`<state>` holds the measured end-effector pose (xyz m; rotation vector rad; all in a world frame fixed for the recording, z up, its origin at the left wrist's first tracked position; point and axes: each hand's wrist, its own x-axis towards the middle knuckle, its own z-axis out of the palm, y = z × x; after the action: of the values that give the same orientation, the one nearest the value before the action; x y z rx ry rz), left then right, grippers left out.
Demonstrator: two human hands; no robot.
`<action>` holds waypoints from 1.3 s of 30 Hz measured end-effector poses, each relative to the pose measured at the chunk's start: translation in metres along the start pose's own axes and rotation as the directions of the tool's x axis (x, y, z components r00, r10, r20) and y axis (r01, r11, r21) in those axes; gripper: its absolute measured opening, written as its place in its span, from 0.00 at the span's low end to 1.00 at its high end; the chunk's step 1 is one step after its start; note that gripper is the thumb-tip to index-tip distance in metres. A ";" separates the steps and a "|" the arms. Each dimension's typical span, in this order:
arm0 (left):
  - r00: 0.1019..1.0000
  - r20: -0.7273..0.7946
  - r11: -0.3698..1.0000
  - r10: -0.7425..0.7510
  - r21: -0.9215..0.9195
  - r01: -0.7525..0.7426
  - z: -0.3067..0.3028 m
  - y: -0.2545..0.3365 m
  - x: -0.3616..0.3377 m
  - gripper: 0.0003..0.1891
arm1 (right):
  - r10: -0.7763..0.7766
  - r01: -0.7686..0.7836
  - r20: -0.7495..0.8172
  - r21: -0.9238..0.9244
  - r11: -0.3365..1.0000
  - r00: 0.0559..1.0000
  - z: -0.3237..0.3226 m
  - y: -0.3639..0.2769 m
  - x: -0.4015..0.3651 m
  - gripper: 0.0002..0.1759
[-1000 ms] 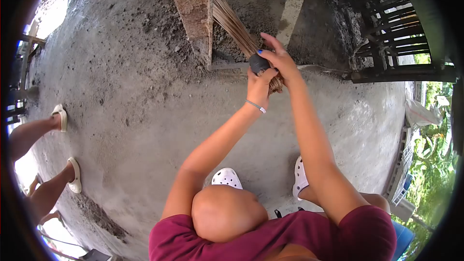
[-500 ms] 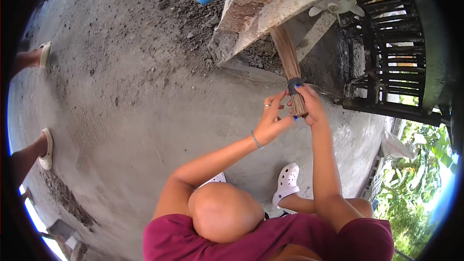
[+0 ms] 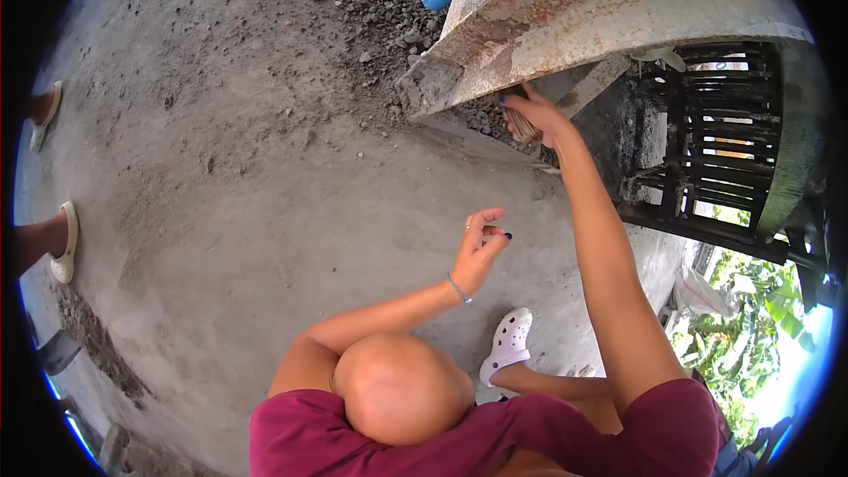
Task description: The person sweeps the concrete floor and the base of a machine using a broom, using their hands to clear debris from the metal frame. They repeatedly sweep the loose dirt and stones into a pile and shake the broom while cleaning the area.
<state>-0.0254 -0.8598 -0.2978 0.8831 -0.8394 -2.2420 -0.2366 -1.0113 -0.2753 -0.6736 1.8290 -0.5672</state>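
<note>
Broom (image 3: 523,129) mostly hidden under rusty beam (image 3: 574,26), right hand (image 3: 541,113) gripping

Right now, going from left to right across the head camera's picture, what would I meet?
Another person's sandal → the open left hand → the right hand gripping a stick broom → the black metal grille.

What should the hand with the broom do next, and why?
Probably a short pull of the stick broom back toward the concrete floor. The right hand grips it with its far end hidden under the rusty beam, where loose dirt lies, so a pull would likely drag some out. The left hand hangs free.
</note>
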 end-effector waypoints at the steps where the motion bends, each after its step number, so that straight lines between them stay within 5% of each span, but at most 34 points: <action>1: 1.000 0.018 1.000 -0.023 0.009 0.023 0.002 -0.004 -0.002 0.22 | -0.019 0.019 0.011 -0.005 1.000 1.000 -0.007 0.003 -0.017 0.41; 4: 0.997 0.062 0.999 -0.039 0.026 0.037 0.011 -0.013 -0.004 0.20 | 0.015 -0.005 -0.165 0.060 0.998 0.986 -0.002 0.010 -0.045 0.42; 7: 0.992 0.098 0.996 -0.075 0.060 0.070 0.016 -0.016 -0.008 0.18 | 0.091 -0.015 -0.215 0.332 0.943 0.972 0.020 0.019 -0.002 0.42; 9: 0.990 0.104 0.994 -0.096 0.061 0.090 0.015 -0.019 -0.012 0.17 | 0.090 -0.090 -0.039 0.008 0.996 0.995 0.045 -0.005 0.005 0.44; 13: 0.983 0.131 0.992 -0.130 0.022 0.128 0.015 -0.037 -0.018 0.17 | 0.151 -0.126 0.173 -0.149 0.981 0.973 0.025 -0.029 0.011 0.49; 20: 0.994 0.045 0.995 -0.100 0.029 0.099 0.017 -0.038 -0.012 0.24 | 0.083 -0.073 -0.195 0.058 0.996 0.977 0.003 0.038 -0.064 0.40; 26: 0.980 -0.173 0.975 -0.095 -0.215 0.057 0.006 -0.016 0.013 0.34 | 0.124 -0.128 0.099 0.035 0.991 0.987 0.035 0.021 -0.105 0.40; 31: 0.968 0.199 0.988 0.155 -0.050 -0.148 0.023 0.021 0.033 0.38 | 0.004 -0.006 0.025 0.099 0.995 1.000 -0.002 0.041 -0.143 0.40; 32: 0.979 0.150 0.989 0.139 0.021 -0.144 0.035 0.014 0.037 0.38 | -0.046 0.053 -0.054 0.128 0.990 0.997 0.004 0.048 -0.149 0.39; 34: 0.992 0.058 0.979 0.109 0.166 -0.118 0.056 -0.001 0.041 0.38 | -0.018 -0.026 -0.240 -0.177 0.984 0.971 0.029 0.037 -0.166 0.37; 36: 0.982 0.185 0.999 0.024 -0.039 -0.017 0.052 0.000 0.035 0.39 | -0.069 -0.144 -0.402 -0.476 0.868 0.913 0.044 0.037 -0.175 0.37; 39: 0.935 0.339 0.974 -0.106 -0.153 0.166 0.051 0.013 0.017 0.38 | 0.120 -0.318 -0.406 -0.467 0.825 0.906 0.049 0.024 -0.203 0.42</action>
<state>-0.0703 -0.8629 -0.2649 0.5023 -0.7199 -2.5866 -0.1375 -0.8587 -0.1708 -0.7281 2.4119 -0.0112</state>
